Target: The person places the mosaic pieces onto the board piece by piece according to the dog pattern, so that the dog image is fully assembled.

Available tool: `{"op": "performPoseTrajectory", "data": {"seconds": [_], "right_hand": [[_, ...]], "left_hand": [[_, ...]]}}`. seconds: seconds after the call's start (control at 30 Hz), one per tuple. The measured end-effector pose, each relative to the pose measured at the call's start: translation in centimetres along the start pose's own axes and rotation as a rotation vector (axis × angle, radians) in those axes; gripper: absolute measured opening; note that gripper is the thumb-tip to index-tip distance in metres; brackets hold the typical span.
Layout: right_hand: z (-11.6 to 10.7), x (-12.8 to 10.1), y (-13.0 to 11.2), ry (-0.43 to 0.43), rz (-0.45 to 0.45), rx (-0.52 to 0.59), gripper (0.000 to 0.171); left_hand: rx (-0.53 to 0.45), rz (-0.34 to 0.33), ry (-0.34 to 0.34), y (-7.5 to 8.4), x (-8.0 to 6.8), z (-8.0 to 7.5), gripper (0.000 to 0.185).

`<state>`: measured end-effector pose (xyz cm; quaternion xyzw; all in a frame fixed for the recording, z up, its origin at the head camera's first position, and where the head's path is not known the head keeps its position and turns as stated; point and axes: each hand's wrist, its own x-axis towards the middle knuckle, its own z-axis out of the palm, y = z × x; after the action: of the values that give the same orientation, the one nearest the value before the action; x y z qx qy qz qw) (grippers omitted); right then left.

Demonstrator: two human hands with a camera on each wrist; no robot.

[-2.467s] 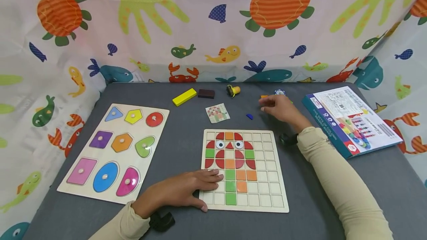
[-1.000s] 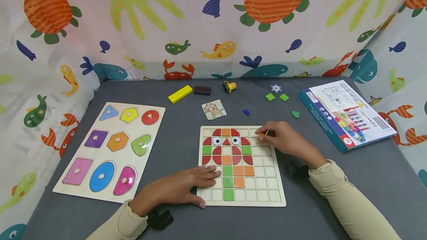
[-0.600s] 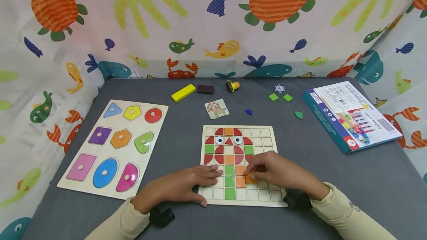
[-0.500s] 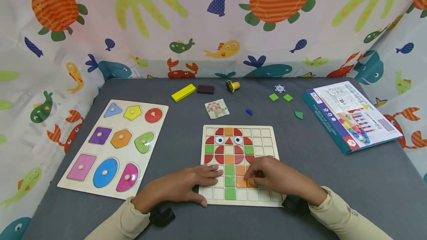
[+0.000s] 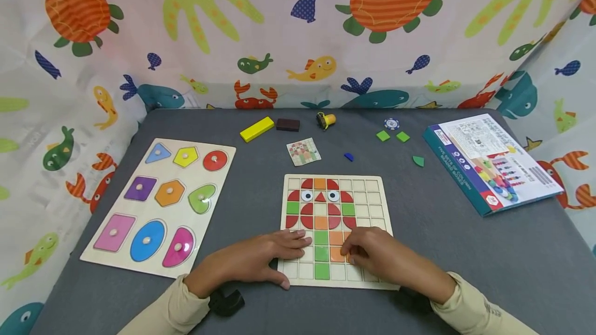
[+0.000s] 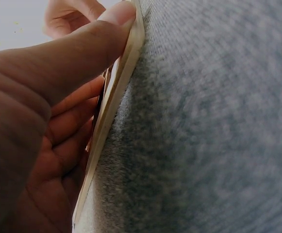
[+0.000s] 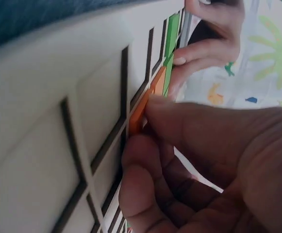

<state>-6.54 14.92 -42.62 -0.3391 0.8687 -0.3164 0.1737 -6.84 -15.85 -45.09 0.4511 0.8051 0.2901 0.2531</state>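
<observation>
A wooden grid board (image 5: 373,198) lies at the middle front, with red, green and orange pieces set in its cells as an owl-like figure. My right hand (image 5: 388,255) pinches an orange square tile (image 7: 137,117) between thumb and fingers, at a cell right of another orange tile (image 5: 337,254). In the head view the fingers mostly cover the held tile. Resting on the board's left edge is my left hand (image 5: 265,255), its fingers straight over the lower left cells. Its thumb touches the lower left corner, as the left wrist view shows.
A shape puzzle board (image 5: 160,231) with knobs lies left; a box (image 5: 493,164) stands right. Behind the grid are a picture card (image 5: 303,152), yellow block (image 5: 257,129), dark block (image 5: 287,125), blue piece (image 5: 348,157), green tiles (image 5: 383,136) and a poker chip (image 5: 391,123).
My right hand has brought the orange square tile from beside the poker chip to the board, then lowered it at the cell beside the other orange tile. The left hand stays put.
</observation>
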Motion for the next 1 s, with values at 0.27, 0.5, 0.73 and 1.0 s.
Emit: {"op": "performPoseTrajectory", "data": {"seconds": [0.27,0.5,0.73,1.0], "right_hand": [[-4.1,0.9,3.4,0.243,0.044,-0.027,0.011],[-8.1,1.3,9.8,0.356,0.202,-0.167,0.022],[-10.8,1.1,13.8,0.432,0.405,-0.193,0.037],[-11.6,2.1,13.8,0.358,0.44,-0.221,0.026]], "left_hand": [[0.016,0.017,0.012,0.0,0.0,-0.3,0.072],[0.03,0.033,0.014,0.3,0.1,0.0,0.071],[0.027,0.033,0.016,0.5,0.1,0.0,0.07],[0.026,0.022,0.018,0.2,-0.1,0.1,0.071]]}}
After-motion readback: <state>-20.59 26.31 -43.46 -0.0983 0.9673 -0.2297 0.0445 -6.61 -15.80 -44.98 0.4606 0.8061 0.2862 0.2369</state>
